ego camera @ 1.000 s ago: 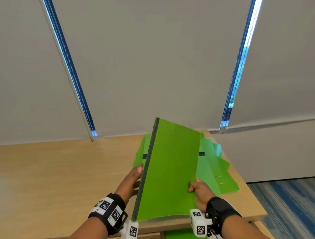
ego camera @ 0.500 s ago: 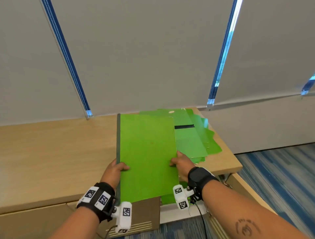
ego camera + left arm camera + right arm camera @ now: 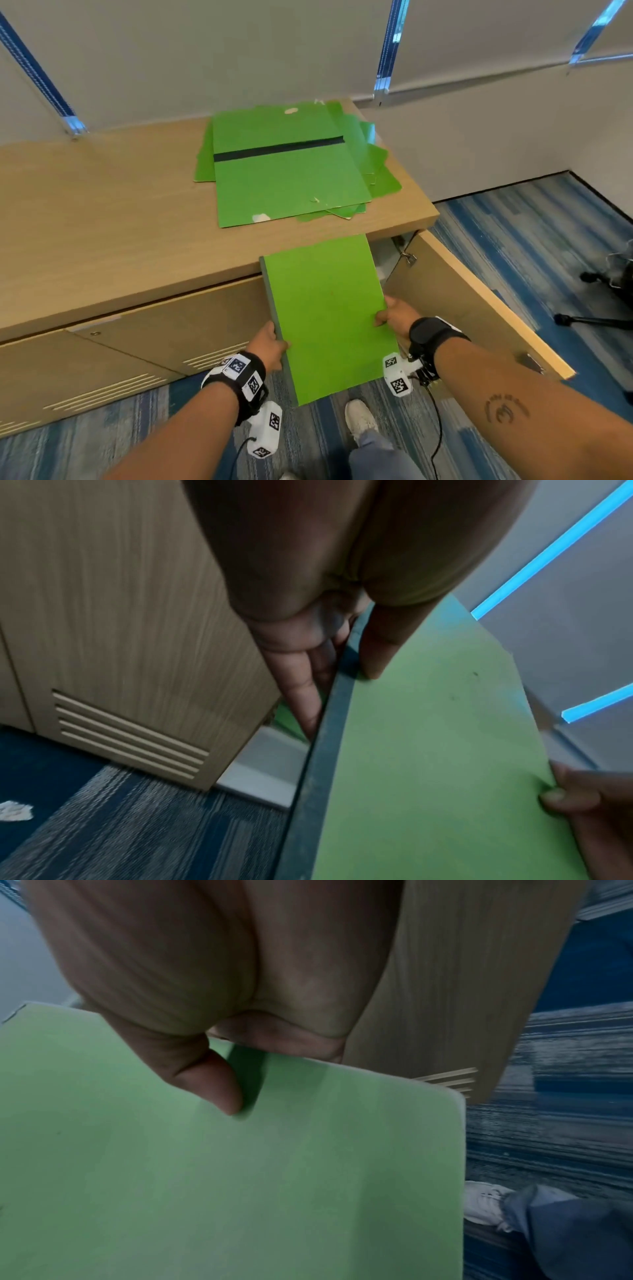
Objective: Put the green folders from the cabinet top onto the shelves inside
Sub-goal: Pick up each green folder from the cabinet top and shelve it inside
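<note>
Blue striped carpet [image 3: 534,260] runs up to a long, low cabinet with a pale wood-grain top [image 3: 102,212], set against a grey wall with roller blinds. On the right end of that top lies a loose stack of flat green card folders [image 3: 287,171], the uppermost crossed by a dark band. Below the top's front edge, a wood-grain cabinet door [image 3: 479,308] stands swung open to the right. Held in front of that opening is one closed green card folder with a dark grey spine [image 3: 325,315]. Its long axis points away from the person, straight toward the cabinet interior, and its far short edge sits just under the lip of the top. The spine runs along its left side. The left hand [image 3: 270,346] grips the spine edge, thumb on the upper face and fingers beneath. The right hand [image 3: 394,313] pinches the opposite long edge, thumb pressed on top. Both hands sit toward the near half, the right a little farther forward, so the folder leads them into the opening. The shelves inside are hidden behind the folder and the cabinet top. Judging from this, the next move is a level push forward along the folder's length.
</note>
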Demonstrator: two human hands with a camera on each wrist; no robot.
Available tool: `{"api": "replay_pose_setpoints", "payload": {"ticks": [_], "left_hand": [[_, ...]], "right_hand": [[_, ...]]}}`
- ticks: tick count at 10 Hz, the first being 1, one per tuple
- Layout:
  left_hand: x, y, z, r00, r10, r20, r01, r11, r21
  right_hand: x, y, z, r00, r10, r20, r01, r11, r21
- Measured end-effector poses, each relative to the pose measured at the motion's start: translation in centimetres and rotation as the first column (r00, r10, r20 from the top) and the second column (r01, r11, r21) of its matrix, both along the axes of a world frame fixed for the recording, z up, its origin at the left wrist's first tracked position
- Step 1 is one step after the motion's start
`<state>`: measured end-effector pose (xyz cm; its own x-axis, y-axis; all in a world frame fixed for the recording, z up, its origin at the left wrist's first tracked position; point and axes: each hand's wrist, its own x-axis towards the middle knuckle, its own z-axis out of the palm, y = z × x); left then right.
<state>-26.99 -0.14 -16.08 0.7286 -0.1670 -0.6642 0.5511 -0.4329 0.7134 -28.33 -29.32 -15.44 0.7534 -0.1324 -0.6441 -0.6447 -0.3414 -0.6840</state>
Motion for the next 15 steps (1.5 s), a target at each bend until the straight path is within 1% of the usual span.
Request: {"api": "replay_pose_setpoints", "payload": {"ticks": [1,2,3,4,5,6,7,8,9,10,11,12,13,14,15], "left_hand": [[-0.8,-2.2,-2.9,0.998,-0.036,-0.058,0.039,0.998,0.053],[-1.2,-4.3,-5.4,0.994,-0.025,-0.109,0.027,0.999,0.019],[-0.4,-6.4,-7.8,0.995,-0.004,-0.097,0.002,1.0,-0.019],[1.8,-8.4,-10.7,0.995,0.094,-0.033,-0.096,0.993,-0.063],[5.2,-9.4,-15.1,0.964,0.261,-0.049,-0.265,0.96,-0.094],[7.7,-9.9,-15.9,0.93,0.364,-0.045,-0.367,0.924,-0.105],[8.8,-9.7,-16.8,0.931,0.354,-0.089,-0.362,0.926,-0.11],[9.2,-9.3,-18.8,0.86,0.446,-0.249,-0.476,0.876,-0.075],[9.3,-9.0,-21.2,0.882,0.423,-0.206,-0.437,0.899,-0.023],[10.0,-8.5,-26.2,0.963,0.253,-0.094,-0.247,0.967,0.063],[10.8,-9.9,-24.4,0.907,0.398,-0.139,-0.398,0.917,0.03],[12.1,-10.4,-25.0,0.899,0.413,-0.144,-0.417,0.909,0.006],[13.0,-10.4,-26.3,0.828,0.526,-0.193,-0.547,0.833,-0.077],[13.7,-10.7,-26.2,0.788,0.573,-0.226,-0.61,0.775,-0.164],[14.1,-10.8,-26.2,0.791,0.56,-0.246,-0.604,0.777,-0.178]], "right_hand": [[-1.2,-2.8,-4.6,0.999,-0.015,-0.048,0.015,1.0,-0.001],[-2.1,-4.9,-8.4,0.994,-0.087,-0.061,0.09,0.995,0.041],[-2.0,-6.5,-10.7,0.982,-0.164,-0.09,0.17,0.983,0.07],[-0.2,-8.2,-13.5,0.956,-0.288,-0.058,0.292,0.952,0.089],[2.3,-9.0,-16.0,0.967,-0.244,-0.07,0.253,0.948,0.191],[4.6,-9.0,-17.9,0.978,-0.2,-0.067,0.211,0.936,0.281],[8.2,-8.7,-19.6,0.949,-0.315,0.007,0.307,0.93,0.204],[12.7,-7.5,-21.2,0.929,-0.353,0.109,0.34,0.932,0.121],[16.7,-6.2,-22.9,0.952,-0.229,0.201,0.245,0.968,-0.055],[20.4,-5.5,-25.2,0.963,-0.086,0.257,0.157,0.95,-0.269],[22.7,-4.2,-26.2,0.983,0.154,0.102,-0.086,0.872,-0.482],[23.6,-2.6,-24.4,0.904,0.422,-0.072,-0.371,0.69,-0.621],[24.9,-2.7,-26.1,0.851,0.485,-0.203,-0.492,0.6,-0.631],[25.2,-2.5,-27.0,0.777,0.555,-0.296,-0.605,0.529,-0.596],[25.6,-2.2,-27.8,0.744,0.595,-0.304,-0.639,0.501,-0.584]]}}
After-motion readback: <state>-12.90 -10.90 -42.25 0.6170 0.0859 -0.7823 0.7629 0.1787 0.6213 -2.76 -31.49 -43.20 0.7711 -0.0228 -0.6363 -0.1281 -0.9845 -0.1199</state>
